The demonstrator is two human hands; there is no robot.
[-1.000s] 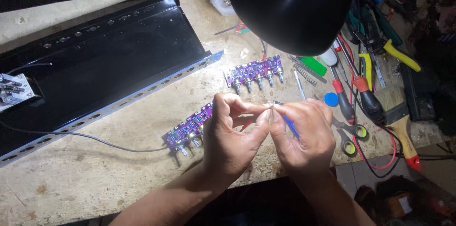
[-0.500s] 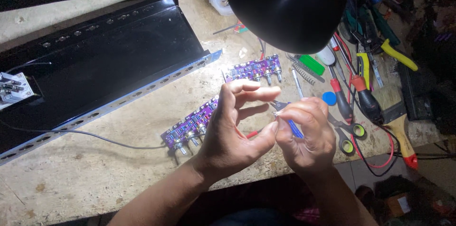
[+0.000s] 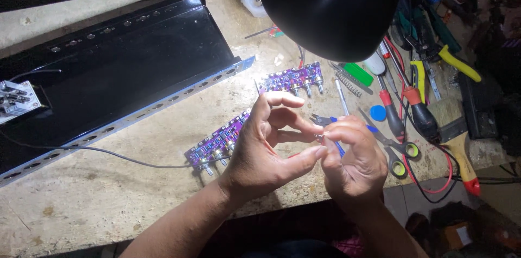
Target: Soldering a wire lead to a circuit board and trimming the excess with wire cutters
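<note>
My left hand and my right hand meet above the bench's front edge. My right hand is closed around blue-handled pliers whose metal jaws point up and left. My left thumb and forefinger pinch something small at the pliers' tip; it is too small to tell what. A purple circuit board with knob shafts lies just under and left of my left hand. A second purple board lies farther back, under the lamp.
A black lamp shade hangs over the back right. A long black metal chassis fills the left. Screwdrivers, scissors, a brush and yellow-handled pliers crowd the right. A thin black wire crosses the bench.
My left fingers have spread and the forefinger has lifted, while the thumb stays at the pliers' tip. The right hand has kept its hold on the pliers.
</note>
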